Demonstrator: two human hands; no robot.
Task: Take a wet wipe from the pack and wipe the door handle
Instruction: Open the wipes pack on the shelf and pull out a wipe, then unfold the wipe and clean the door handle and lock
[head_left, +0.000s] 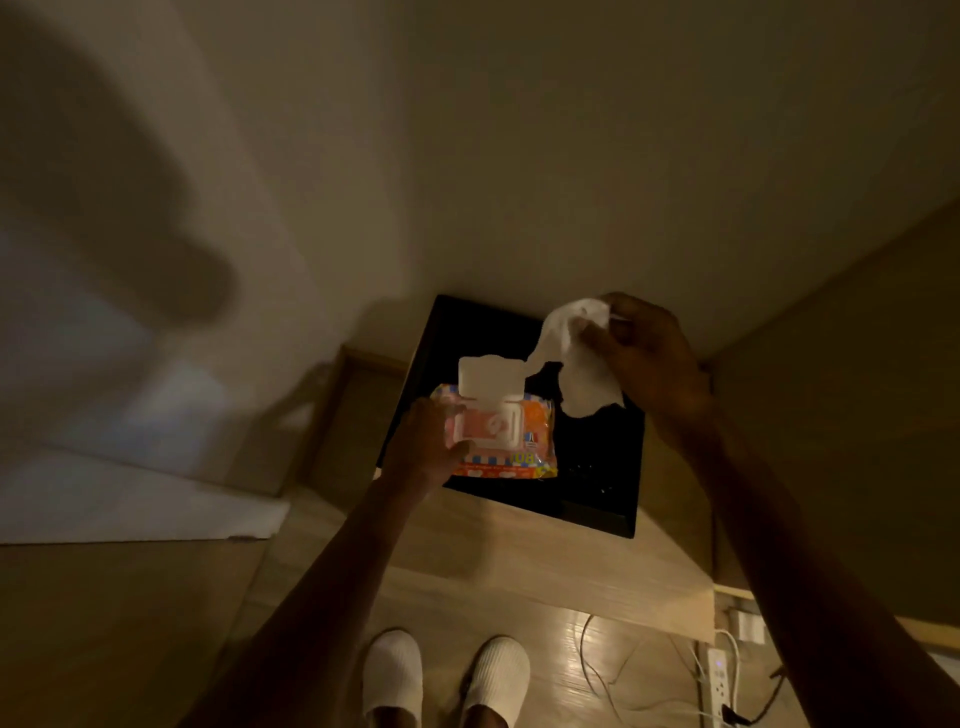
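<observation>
Pinching white wet wipe (576, 364) in right hand (644, 358) above black table (597, 467), left hand (426, 447) gripping left end of orange pack (524, 452), flip lid (491, 376) standing open.

Wipe pack (519, 460): left end covered by the left hand (423, 449); printed lettering too small and blurred to read.
Left hand: fingers blurred in the dim light, so how they lie is unclear.
Wet wipe (576, 364): upper corner hidden inside the right hand (649, 358); its hanging folds mask part of the black slab (597, 467).
Slippers (392, 675): heels cut off by the bottom edge.
Power strip (719, 686): lower end cut off likewise.
Both forearms: run out of frame below.
</observation>
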